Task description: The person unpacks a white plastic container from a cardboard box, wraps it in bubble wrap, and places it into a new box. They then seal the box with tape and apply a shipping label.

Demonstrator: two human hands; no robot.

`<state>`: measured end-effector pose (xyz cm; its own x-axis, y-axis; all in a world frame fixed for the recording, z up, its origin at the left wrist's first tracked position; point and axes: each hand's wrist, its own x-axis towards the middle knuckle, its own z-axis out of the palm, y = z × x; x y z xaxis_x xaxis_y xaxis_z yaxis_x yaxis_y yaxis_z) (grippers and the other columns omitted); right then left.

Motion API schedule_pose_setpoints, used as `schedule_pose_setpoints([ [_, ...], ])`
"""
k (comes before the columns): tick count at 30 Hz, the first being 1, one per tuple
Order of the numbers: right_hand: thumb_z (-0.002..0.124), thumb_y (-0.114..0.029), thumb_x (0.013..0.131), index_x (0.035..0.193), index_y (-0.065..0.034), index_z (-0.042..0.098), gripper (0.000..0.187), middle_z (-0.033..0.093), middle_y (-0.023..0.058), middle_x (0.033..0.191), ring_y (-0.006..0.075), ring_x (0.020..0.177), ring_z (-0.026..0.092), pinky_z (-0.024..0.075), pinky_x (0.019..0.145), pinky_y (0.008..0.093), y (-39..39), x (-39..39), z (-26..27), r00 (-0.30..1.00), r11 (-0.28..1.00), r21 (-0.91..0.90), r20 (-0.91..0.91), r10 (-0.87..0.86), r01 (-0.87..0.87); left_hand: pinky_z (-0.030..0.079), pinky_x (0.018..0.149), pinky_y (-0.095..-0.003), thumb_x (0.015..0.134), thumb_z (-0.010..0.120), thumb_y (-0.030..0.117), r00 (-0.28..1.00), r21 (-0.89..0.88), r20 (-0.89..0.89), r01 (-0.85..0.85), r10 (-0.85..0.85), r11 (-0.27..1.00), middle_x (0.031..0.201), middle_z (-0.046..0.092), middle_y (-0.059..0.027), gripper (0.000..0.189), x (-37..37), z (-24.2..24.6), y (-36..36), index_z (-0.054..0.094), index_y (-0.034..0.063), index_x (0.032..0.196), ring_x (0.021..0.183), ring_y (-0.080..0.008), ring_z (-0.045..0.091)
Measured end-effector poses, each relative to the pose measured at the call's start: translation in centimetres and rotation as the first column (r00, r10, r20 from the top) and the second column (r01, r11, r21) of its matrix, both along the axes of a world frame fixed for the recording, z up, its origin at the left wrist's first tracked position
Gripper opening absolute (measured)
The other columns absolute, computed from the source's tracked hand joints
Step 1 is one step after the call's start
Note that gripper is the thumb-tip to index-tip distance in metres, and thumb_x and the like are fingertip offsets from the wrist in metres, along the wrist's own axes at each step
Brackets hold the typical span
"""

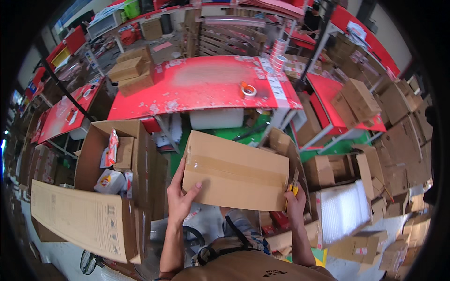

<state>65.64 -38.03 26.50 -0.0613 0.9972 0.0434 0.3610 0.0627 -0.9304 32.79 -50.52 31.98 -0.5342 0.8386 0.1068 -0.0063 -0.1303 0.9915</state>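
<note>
A taped cardboard box (239,172) is held up in front of my body. My left hand (181,196) grips its left end, the thumb lying on the top face. At the opposite end, my right hand (296,203) is closed around a yellow-handled cutting tool (292,191) and rests against the box's side. The tool's blade points away from me; its exact type is partly hidden by my fingers. A strip of brown tape (235,169) runs lengthwise along the face towards me.
Beyond the box stands a red worktable (207,84) with a tape roll (248,91) and stacked cartons (135,72). An open carton of packets (140,165) is at left. White foam sheeting (342,214) fills a carton at right. A person (312,21) is at the far back.
</note>
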Motion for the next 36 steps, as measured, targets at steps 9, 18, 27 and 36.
schedule_pose_setpoints([
  [9,0.059,-0.021,0.087,0.104,-0.0031,0.056,0.025,0.064,0.0257,0.087,0.0486,0.087,0.062,0.0465,0.075,0.0535,29.7,-23.2,-0.8,0.904,0.931,0.071,0.276,0.326,-0.358,0.044,0.107,-0.0367,0.088,0.071,0.015,0.947,-0.039,-0.037,-0.320,0.318,0.947,0.139,0.057,-0.0192,0.071,-15.3,-2.3,18.3,0.040,-0.0072,0.150,0.126,-0.0234,0.057],
  [18,0.056,-0.024,0.091,0.117,-0.0065,0.054,0.032,0.069,0.0277,0.097,0.0507,0.097,0.065,0.0475,0.084,0.0571,49.8,-42.0,7.7,0.841,0.864,0.173,0.382,0.383,-0.472,0.044,0.103,-0.0319,0.097,0.065,0.031,0.987,0.086,0.072,-0.147,0.141,0.985,0.133,0.062,-0.0146,0.059,-40.4,0.4,41.1,0.050,-0.0044,0.141,0.119,-0.0204,0.059],
  [27,0.055,-0.033,0.097,0.119,0.0016,0.051,0.041,0.070,0.0270,0.091,0.0411,0.088,0.071,0.0536,0.078,0.0517,55.0,-51.2,2.6,0.782,0.884,-0.045,0.447,0.435,-0.465,0.049,0.091,-0.0329,0.101,0.060,0.040,0.988,-0.190,-0.157,-0.035,0.005,0.981,0.110,0.072,-0.0135,0.050,-57.0,-8.5,55.7,0.064,-0.0049,0.123,0.101,-0.0166,0.066],
  [36,0.055,-0.019,0.102,0.140,-0.0030,0.046,0.042,0.065,0.0126,0.088,0.0216,0.081,0.067,0.0543,0.075,0.0362,58.9,-52.3,7.3,0.526,0.453,0.292,0.627,0.574,-0.842,0.050,0.095,-0.0389,0.104,0.050,0.043,0.885,-0.116,-0.445,-0.207,0.136,0.972,0.111,0.071,-0.0226,0.054,-58.2,-7.6,56.1,0.062,-0.0028,0.130,0.109,-0.0284,0.068],
])
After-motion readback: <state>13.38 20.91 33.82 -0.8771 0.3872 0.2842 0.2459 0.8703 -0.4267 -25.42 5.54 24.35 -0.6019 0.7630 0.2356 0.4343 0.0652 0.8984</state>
